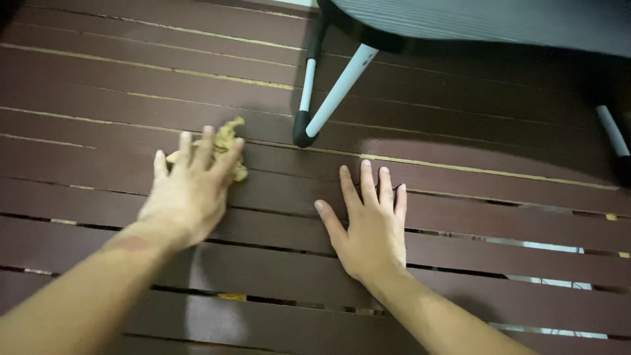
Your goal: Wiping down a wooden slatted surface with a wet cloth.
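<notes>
My forearms reach in from bottom edge over dark brown slatted wooden floor (pixel 460 217), gaps between slats. My right hand (pixel 371 227) flat on slat, palm down, fingers straight, close together, holding nothing. My left hand (pixel 187 190) further out, fingers spread, pressing crumpled yellow cloth (pixel 227 135) onto floor; cloth pokes past fingertips. Beyond: chair leg (pixel 332 98), white with black foot, dark chair seat (pixel 486 23) above.
</notes>
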